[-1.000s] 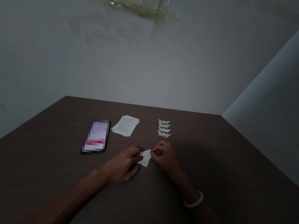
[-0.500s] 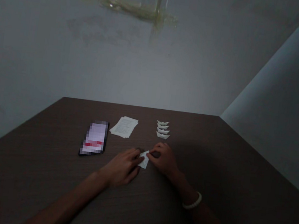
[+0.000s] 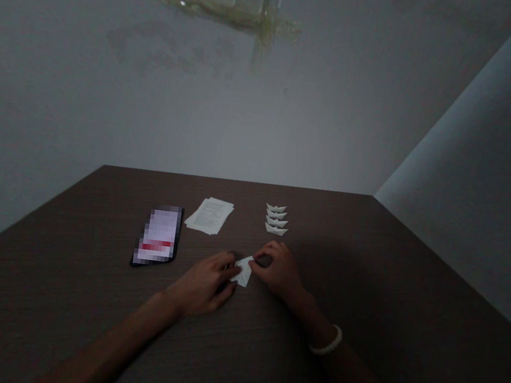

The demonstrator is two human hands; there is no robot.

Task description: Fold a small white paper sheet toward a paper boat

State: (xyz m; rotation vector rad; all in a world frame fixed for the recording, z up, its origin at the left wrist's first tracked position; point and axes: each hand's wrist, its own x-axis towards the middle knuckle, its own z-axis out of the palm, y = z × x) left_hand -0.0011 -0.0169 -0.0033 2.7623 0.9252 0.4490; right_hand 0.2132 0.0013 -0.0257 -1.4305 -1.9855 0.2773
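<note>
A small piece of white folded paper (image 3: 244, 271) lies on the dark table in front of me, creased and partly covered by fingers. From the left, my left hand (image 3: 209, 282) holds it down, the index finger resting on its face and the thumb near its lower edge. My right hand (image 3: 277, 272) pinches the paper's upper right corner between thumb and index finger, the other fingers curled. Just beyond the right hand, several small white paper boats (image 3: 276, 222) stand in a column, one behind another.
A stack of printed paper sheets (image 3: 209, 216) lies beyond my left hand. Left of it rests a phone (image 3: 157, 236) with a lit, blurred screen. The brown wooden table (image 3: 84, 295) reaches back to a grey wall (image 3: 263, 130) with tape on it.
The whole view has shifted slightly, with everything appearing a little further left. Both hands stay at the folded paper, and slightly more of its face shows between them.
</note>
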